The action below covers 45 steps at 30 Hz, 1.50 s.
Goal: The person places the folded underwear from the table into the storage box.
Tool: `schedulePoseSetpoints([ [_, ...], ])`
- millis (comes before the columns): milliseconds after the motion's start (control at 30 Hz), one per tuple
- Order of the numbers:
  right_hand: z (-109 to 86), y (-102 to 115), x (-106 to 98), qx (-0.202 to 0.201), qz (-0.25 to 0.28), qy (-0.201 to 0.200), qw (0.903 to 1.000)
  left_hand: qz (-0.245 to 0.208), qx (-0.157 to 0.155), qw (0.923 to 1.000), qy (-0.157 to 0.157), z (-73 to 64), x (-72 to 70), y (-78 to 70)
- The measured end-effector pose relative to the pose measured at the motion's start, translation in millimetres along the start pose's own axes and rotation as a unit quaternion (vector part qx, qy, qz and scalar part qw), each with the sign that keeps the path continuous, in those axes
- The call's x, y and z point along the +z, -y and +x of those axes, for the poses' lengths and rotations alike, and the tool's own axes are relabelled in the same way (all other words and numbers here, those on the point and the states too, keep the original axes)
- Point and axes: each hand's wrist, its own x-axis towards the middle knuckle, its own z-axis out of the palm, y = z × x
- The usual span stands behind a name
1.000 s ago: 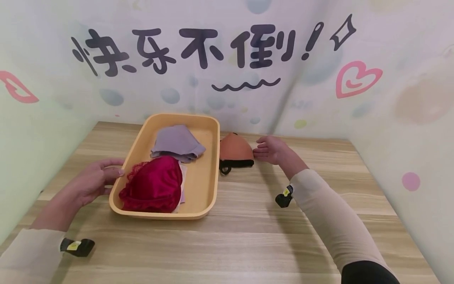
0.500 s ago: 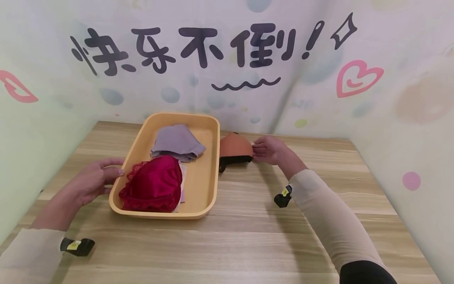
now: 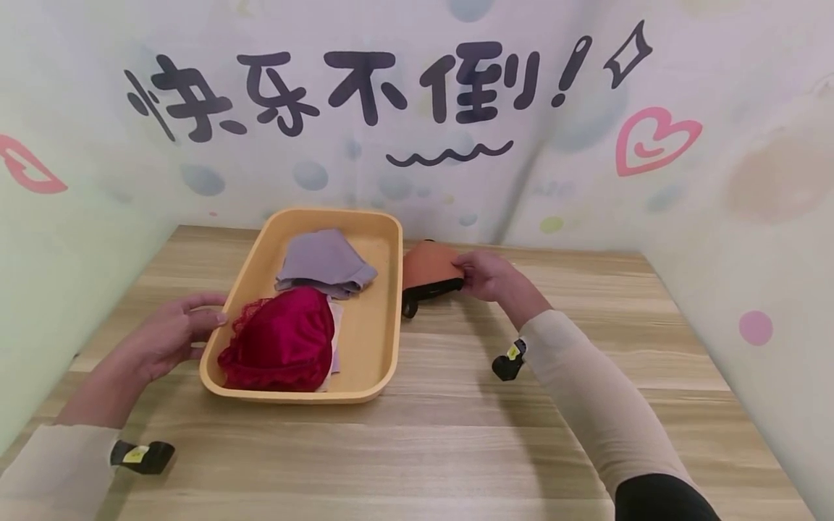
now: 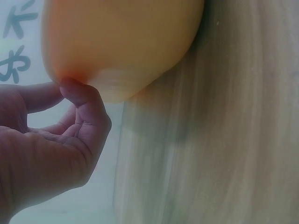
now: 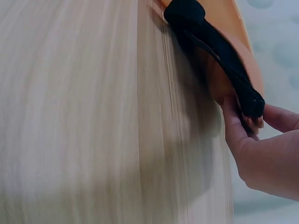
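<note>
My right hand [image 3: 483,275] pinches the right edge of an orange bra [image 3: 430,266] with black trim. In the right wrist view, the thumb and fingers sit on either side of its black band [image 5: 224,53], and the edge is tilted up. The bra's left end lies against the yellow tray [image 3: 389,347]. At the tray's left side, my left hand [image 3: 171,329] holds the rim with thumb and bent fingers; the left wrist view shows a fingertip against the tray wall [image 4: 121,42]. In the tray lie a crimson lace-edged bra [image 3: 283,344] and a folded lilac cloth garment [image 3: 323,259].
Under the crimson bra a pale pink and lilac cloth edge [image 3: 335,325] shows. Everything rests on a wood-grain table [image 3: 417,456]. A printed white backdrop [image 3: 365,174] rises behind it and on both sides.
My right hand has moved slightly left, from beside the orange bra to a grip on its right edge, which has tilted. My left hand has stayed at the tray.
</note>
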Motion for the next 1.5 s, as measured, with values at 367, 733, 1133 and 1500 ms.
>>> schedulePoseSetpoints([
  [367, -11.8, 7, -14, 0.004, 0.026, 0.006, 0.9996, 0.006, 0.002, 1.0000, 0.000, -1.1, 0.0, 0.8],
  [733, -42.8, 29, -32, -0.027, 0.057, 0.021, 0.9978, 0.008, 0.002, 1.0000, -0.001, -2.1, 0.7, 1.2],
  [1133, -60.9, 35, -7, -0.053, 0.148, 0.059, 0.9858, 0.012, 0.003, 0.9999, 0.000, -0.9, 1.1, 1.3],
  [1500, -54.9, 33, 66, -0.065, 0.148, 0.084, 0.9833, 0.016, 0.003, 0.9999, 0.000, -0.1, 0.3, 1.6],
])
